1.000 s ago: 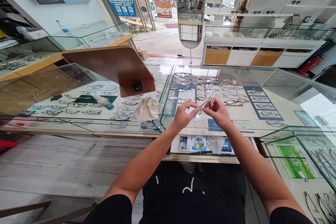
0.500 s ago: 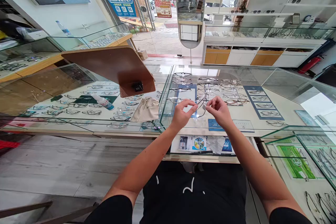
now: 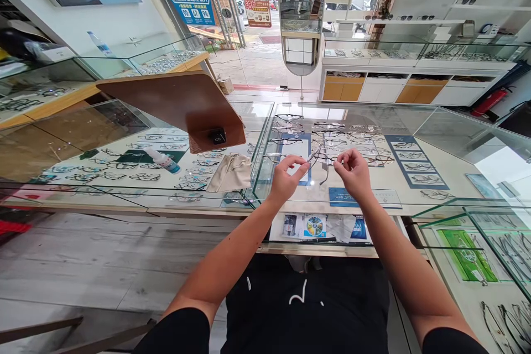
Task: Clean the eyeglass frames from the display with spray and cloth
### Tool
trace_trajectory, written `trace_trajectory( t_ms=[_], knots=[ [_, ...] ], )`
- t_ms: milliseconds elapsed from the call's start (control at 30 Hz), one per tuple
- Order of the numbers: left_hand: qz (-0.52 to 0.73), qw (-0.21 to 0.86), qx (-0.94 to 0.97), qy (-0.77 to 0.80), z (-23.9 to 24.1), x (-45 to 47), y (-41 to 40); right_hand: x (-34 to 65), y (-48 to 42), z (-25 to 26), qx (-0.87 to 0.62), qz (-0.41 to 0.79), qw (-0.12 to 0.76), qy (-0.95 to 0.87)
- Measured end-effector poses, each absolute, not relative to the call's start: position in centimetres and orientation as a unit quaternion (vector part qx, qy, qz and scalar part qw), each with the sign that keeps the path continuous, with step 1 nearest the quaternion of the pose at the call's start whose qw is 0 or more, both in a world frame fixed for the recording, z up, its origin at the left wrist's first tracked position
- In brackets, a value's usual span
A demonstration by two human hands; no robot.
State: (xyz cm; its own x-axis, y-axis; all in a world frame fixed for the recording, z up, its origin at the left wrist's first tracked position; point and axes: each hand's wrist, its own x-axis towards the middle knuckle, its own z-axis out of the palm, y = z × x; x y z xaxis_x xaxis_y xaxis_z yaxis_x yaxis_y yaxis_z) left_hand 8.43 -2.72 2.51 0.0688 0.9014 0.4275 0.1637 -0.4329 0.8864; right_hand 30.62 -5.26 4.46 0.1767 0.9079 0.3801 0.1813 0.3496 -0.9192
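Over the glass counter, my left hand [image 3: 290, 174] is closed, thumb and fingertips pinching a pair of eyeglasses [image 3: 317, 153] by one side. A thin temple of the glasses hangs down to the right, its tip curving below the fingers. To the right of that temple, a small gap away, is my right hand [image 3: 352, 172], its thumb and forefinger pressed together and the other fingers curled. Whatever may be between those fingertips is too small to make out. Behind the hands, eyeglass frames [image 3: 329, 126] lie in rows inside the display case.
A brown mirror or board [image 3: 174, 102] leans over the left counter. Near it are a spray bottle [image 3: 162, 160] and a beige cloth [image 3: 230, 172]. A blue card [image 3: 341, 197] lies below my right hand. Glass edges [image 3: 260, 166] run along the counter.
My right hand has moved right, away from the glasses' temple that its fingertips were beside. A small pale piece seen at those fingertips no longer shows. My left hand has shifted slightly left.
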Motion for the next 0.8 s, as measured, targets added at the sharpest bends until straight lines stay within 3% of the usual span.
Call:
trace_trajectory(
  t_ms=[167,367,533,633,800],
  knots=[
    [0.563,0.355,0.599,0.444,2.2,8.5,-2.4,30.1,-6.0,4.7,-0.448,0.298,0.606,-0.586],
    [0.570,0.386,0.585,0.428,2.2,8.9,-2.6,27.0,-7.2,3.7,-0.396,0.432,0.528,-0.615],
    [0.567,0.382,0.603,0.410,2.6,9.3,-3.1,25.9,-6.9,2.9,-0.402,0.488,0.526,-0.569],
    [0.553,0.375,0.626,0.403,2.8,9.6,-3.4,26.1,-6.5,2.7,-0.424,0.457,0.549,-0.557],
    [0.528,0.350,0.661,0.402,2.8,9.8,-3.9,27.3,-6.2,2.8,-0.479,0.299,0.552,-0.614]
  ],
)
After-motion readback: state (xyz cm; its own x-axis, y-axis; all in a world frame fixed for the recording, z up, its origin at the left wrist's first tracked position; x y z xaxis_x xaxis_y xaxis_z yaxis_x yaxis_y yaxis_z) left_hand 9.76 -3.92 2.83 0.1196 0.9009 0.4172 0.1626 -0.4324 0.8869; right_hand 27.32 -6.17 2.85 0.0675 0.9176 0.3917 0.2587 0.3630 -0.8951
